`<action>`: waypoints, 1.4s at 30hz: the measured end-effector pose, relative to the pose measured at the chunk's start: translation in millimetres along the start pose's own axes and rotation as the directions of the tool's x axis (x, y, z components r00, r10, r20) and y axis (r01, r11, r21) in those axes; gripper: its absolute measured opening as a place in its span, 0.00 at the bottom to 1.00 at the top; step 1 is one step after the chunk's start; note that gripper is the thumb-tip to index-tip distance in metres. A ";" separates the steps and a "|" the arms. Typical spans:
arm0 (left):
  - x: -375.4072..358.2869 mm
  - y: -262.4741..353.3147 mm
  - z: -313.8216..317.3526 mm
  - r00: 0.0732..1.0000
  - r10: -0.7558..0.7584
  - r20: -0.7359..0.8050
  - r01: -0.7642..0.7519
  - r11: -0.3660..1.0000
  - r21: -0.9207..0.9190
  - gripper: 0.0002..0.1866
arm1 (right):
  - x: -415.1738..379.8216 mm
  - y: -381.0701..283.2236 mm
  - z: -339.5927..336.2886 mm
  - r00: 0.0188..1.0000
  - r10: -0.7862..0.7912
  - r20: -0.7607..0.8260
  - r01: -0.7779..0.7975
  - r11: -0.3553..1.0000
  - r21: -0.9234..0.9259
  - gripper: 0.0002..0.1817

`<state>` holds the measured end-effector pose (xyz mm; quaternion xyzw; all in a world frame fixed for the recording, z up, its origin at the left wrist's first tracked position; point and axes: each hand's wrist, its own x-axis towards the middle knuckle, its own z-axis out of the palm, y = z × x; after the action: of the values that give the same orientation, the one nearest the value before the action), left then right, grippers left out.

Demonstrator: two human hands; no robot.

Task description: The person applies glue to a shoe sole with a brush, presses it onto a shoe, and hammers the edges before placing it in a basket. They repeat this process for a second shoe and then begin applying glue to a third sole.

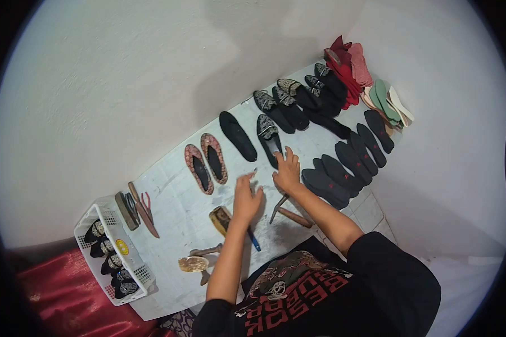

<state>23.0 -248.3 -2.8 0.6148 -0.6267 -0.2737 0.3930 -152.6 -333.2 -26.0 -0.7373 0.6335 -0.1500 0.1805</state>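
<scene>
Both hands are out over the white work sheet point(174, 196), and here is how it stands. The left hand point(246, 197) hovers low with its fingers loosely spread and slightly curled, the fingertips pointing up the sheet; whether anything small sits between thumb and forefinger is too fine to tell. Just ahead of its fingertips lies a bare strip of sheet, and beyond that the patterned pair of shoes point(207, 161), well apart from the hand. Under the wrist, a blue pen point(254, 240) pokes out, and just beside the heel of the hand sits a yellow-brown block point(220, 219).

The right hand point(287, 170) lies flat, fingers splayed, its fingertips touching the heel end of a black embroidered shoe point(269, 135). Nothing is clamped; it presses rather than pinches. To its outer side, the row of black soles point(343, 165) crowds close, nearly touching the little-finger edge, so room is tight there. Behind the palm lies a hammer point(285, 210), close to the forearm.

Between the two hands there is a narrow open gap of sheet. A single black sole point(237, 135) lies up beyond that gap.

Farther off the left hand, near the sheet's edge, tools point(138, 208) lie in a bunch, and a white basket point(115, 255) of shoes hangs at the corner. A brush point(194, 264) rests by the left forearm. Far up, past the right hand, stacked insoles point(385, 101) reach the sheet's end.
</scene>
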 end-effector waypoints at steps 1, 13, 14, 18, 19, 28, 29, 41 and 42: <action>23.9 1.6 7.4 0.999 -0.052 0.010 0.051 0.997 0.049 0.29 | -1.3 11.8 -5.7 0.998 0.046 0.031 -0.044 0.998 -0.050 0.36; 116.0 -58.2 73.3 0.957 -0.227 0.182 0.101 0.845 0.525 0.33 | 58.9 55.6 22.2 0.947 -0.131 0.293 0.111 0.990 0.083 0.24; 111.8 -52.9 70.4 0.950 -0.251 0.186 0.118 0.840 0.530 0.33 | 61.1 51.6 28.9 0.958 -0.157 0.241 0.134 0.985 0.107 0.22; 95.8 -56.2 50.0 0.956 -0.246 0.159 0.090 0.763 0.641 0.28 | 74.0 15.2 43.1 0.954 -0.163 0.251 0.124 0.979 0.163 0.20; 94.7 -57.7 40.1 0.954 -0.260 0.149 0.099 0.742 0.663 0.26 | 78.4 4.1 47.3 0.952 -0.155 0.265 0.114 0.980 0.163 0.20; 87.0 -75.3 -14.5 0.940 -0.333 0.076 0.180 0.670 0.720 0.18 | 92.4 -47.3 78.9 0.862 -0.333 0.383 0.201 0.917 0.344 0.27; 91.9 -74.0 -11.4 0.939 -0.337 0.060 0.202 0.686 0.699 0.18 | 96.7 -38.4 78.9 0.876 -0.340 0.343 0.195 0.898 0.395 0.28; 179.8 7.1 96.7 0.959 -0.143 0.245 -0.040 0.787 0.616 0.39 | 156.5 128.8 -14.2 0.997 0.063 0.041 -0.057 0.990 -0.130 0.35; 189.9 13.2 112.1 0.931 -0.217 0.295 0.001 0.807 0.591 0.40 | 157.4 139.1 -7.0 0.999 -0.016 0.049 0.021 0.996 -0.084 0.35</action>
<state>-64.9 -450.0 -23.0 0.6821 -0.7026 -0.1960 0.0526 -254.2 -507.6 -84.4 -0.7535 0.6279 -0.1069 0.1632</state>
